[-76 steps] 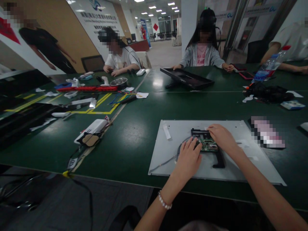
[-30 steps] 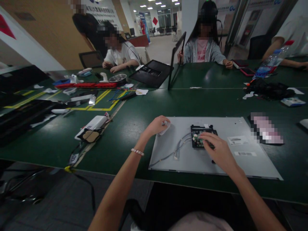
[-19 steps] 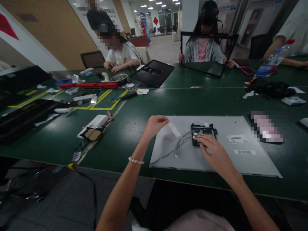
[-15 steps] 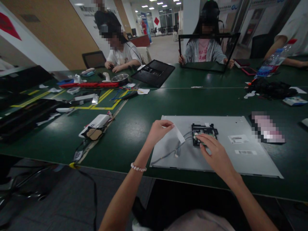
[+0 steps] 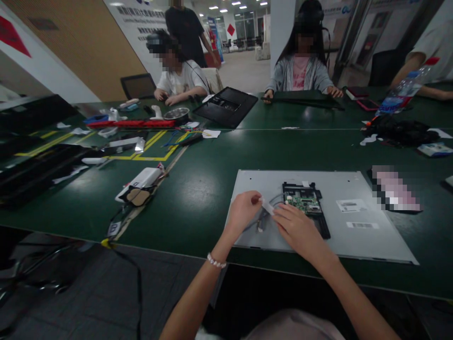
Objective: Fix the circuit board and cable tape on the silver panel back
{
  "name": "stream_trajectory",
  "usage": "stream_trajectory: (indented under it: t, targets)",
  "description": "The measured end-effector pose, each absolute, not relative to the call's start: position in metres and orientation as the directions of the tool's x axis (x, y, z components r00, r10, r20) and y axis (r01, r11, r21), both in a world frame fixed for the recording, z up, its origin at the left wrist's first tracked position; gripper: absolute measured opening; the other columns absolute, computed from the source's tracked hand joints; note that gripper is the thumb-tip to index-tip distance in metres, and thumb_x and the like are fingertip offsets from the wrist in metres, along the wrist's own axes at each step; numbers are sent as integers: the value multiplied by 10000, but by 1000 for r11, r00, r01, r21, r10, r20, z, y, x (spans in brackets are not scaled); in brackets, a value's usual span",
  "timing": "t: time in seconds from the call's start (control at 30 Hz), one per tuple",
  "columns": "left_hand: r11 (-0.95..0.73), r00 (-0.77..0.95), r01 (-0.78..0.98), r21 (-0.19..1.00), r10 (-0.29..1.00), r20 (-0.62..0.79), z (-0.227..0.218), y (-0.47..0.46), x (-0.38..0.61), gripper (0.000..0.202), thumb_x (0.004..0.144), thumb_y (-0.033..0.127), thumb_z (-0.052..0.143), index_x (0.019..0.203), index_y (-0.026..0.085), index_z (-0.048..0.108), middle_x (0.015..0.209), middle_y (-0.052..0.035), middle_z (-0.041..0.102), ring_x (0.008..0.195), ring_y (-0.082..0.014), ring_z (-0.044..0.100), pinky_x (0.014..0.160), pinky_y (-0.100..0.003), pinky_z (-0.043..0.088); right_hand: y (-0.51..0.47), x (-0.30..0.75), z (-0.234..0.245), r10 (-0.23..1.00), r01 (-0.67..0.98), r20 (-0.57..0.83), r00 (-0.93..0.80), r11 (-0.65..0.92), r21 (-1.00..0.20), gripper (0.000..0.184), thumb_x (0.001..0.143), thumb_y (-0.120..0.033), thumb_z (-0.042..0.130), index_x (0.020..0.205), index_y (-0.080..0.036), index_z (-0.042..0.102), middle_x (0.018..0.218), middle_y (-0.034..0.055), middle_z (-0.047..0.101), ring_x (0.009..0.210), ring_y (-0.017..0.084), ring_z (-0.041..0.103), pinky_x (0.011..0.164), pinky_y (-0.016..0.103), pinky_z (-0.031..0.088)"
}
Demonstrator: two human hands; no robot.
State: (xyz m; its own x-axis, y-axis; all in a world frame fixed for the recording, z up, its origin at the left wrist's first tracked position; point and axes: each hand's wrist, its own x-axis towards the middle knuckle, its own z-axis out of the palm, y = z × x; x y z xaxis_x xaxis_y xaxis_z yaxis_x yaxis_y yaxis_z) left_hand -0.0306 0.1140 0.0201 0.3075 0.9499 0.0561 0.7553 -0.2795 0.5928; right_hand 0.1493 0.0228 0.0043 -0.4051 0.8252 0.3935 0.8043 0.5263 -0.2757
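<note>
My left hand [image 5: 245, 211] pinches one end of a short strip of white tape [image 5: 267, 206] between thumb and fingertips. At the strip's other end are the fingertips of my right hand [image 5: 296, 227], closed together on it. Both hands are over a flat grey metal panel [image 5: 354, 238], the back of a screen. Under and beside the tape run thin grey cables [image 5: 278, 199], with a plug end [image 5: 261, 225] below. To the right, a green circuit board [image 5: 302, 203] sits in a black plastic frame [image 5: 323, 226] on the panel; my right hand partly covers it.
A phone [image 5: 396, 189] lies right of the panel. Further left are a white battery pack [image 5: 143, 182] and a black cable [image 5: 139, 283] hanging over the table edge. Across the green table [image 5: 198, 189], a person holds a black frame [image 5: 307, 100] near a bottle [image 5: 396, 97].
My right hand has left the circuit board and moved left to the tape. My left hand has come lower and right. Across the table, the upright black frame has been lowered flat.
</note>
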Motion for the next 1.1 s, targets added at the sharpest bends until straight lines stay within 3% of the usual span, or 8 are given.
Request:
stream_trajectory:
  t: [0.17, 0.33, 0.4, 0.5, 0.77, 0.97, 1.1]
  targets:
    - [-405, 345, 826, 392, 913, 216, 25, 100, -22, 393, 808, 70, 575, 1177, 186, 642, 1183, -77, 641, 1017, -212, 617, 909, -340, 479, 22, 144, -2, 824, 816, 405, -395, 518, -257, 286, 919, -91, 479, 1103, -133, 694, 1190, 91, 704, 1181, 241, 601, 1085, 433, 443]
    - [-511, 468, 839, 187, 853, 234, 24, 89, -18, 276, 862, 51, 518, 1031, 197, 681, 1134, -73, 641, 1062, -246, 568, 891, -380, 461, 18, 145, -7, 823, 815, 393, -409, 524, -247, 324, 911, -72, 471, 1158, -121, 675, 1229, 105, 688, 1198, 217, 597, 1125, 428, 400]
    - [-512, 479, 841, 175, 855, 200, 25, 82, -17, 237, 889, 66, 502, 972, 192, 686, 1088, -67, 666, 1037, -243, 578, 880, -386, 459, 16, 145, -7, 822, 812, 386, -419, 529, -247, 331, 918, -86, 470, 1181, -128, 665, 1245, 106, 680, 1215, 213, 588, 1151, 443, 363]
    - [-464, 434, 864, 196, 883, 178, 25, 68, -15, 251, 898, 61, 491, 1020, 183, 674, 1101, -59, 688, 1041, -241, 597, 897, -403, 455, 11, 144, -6, 827, 809, 368, -425, 529, -255, 322, 934, -127, 471, 1200, -128, 653, 1263, 106, 671, 1234, 220, 575, 1184, 476, 298]
    - [-393, 355, 885, 251, 916, 186, 10, 44, -2, 256, 975, 146, 449, 1172, 170, 610, 1249, -90, 672, 1212, -212, 587, 1123, -463, 313, -8, 144, -1, 859, 801, 254, -445, 509, -316, 515, 910, -249, 505, 1393, -70, 490, 1443, 155, 521, 1358, 249, 453, 1209, 495, 222]
    - [-320, 288, 920, 227, 944, 160, 7, 49, 6, 280, 964, 161, 482, 1229, 137, 570, 1301, -137, 636, 1179, -214, 619, 1121, -431, 333, -25, 142, 4, 885, 832, 185, -428, 465, -301, 604, 932, -286, 435, 1497, -93, 341, 1565, 131, 336, 1456, 247, 285, 1205, 545, 176]
    - [-308, 276, 924, 228, 947, 162, 9, 51, 6, 232, 953, 174, 497, 1167, 175, 585, 1264, -121, 662, 1124, -225, 649, 1118, -461, 327, -31, 143, 7, 896, 841, 185, -405, 444, -310, 599, 930, -281, 452, 1498, -123, 344, 1554, 133, 361, 1444, 256, 312, 1194, 569, 185]
